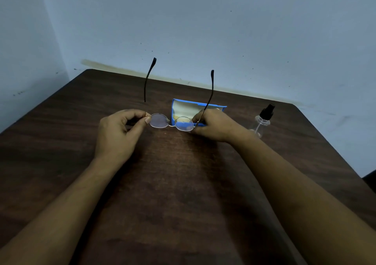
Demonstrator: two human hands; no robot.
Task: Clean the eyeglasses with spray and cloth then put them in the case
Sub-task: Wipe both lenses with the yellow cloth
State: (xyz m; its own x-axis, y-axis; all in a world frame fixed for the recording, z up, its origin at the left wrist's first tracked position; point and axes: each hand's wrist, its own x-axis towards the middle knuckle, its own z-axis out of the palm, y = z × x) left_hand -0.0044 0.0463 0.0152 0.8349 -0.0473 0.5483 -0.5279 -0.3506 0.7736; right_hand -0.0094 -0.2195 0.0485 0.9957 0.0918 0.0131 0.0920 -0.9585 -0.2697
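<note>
I hold round, thin-rimmed eyeglasses (159, 120) above the table, lenses toward me and both dark temple arms unfolded, pointing up and away. My left hand (120, 130) pinches the left hinge between thumb and forefinger. My right hand (213, 125) pinches the right hinge. Behind the glasses lies an open blue case (184, 105) with a pale lining and something yellowish inside. A clear spray bottle (262, 120) with a black pump top stands to the right of my right hand. No separate cloth can be made out.
The dark wooden table (173, 183) runs up to a pale blue wall at the back. Its rear corners are cut off at an angle. A dark shape shows past the table's right edge (371, 178).
</note>
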